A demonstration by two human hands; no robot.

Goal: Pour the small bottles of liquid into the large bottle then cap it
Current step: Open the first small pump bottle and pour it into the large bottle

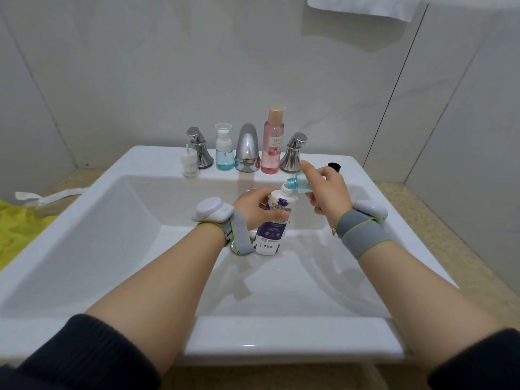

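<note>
White and purple, the large plastic bottle (270, 220) is tilting over the white ceramic sink (84, 235), the left hand (257, 205) clasping its body. Just beyond, the right hand (326, 190) is pinching the small pale-blue bottle (298, 184), mouths nearly touching. Both are probably light and slippery; mid-body holds suit them.

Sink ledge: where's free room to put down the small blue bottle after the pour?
Right ledge beyond the black cap is bare; so is the front rim. The back ledge is crowded: pump bottle, faucet, pink bottle, handles.
</note>
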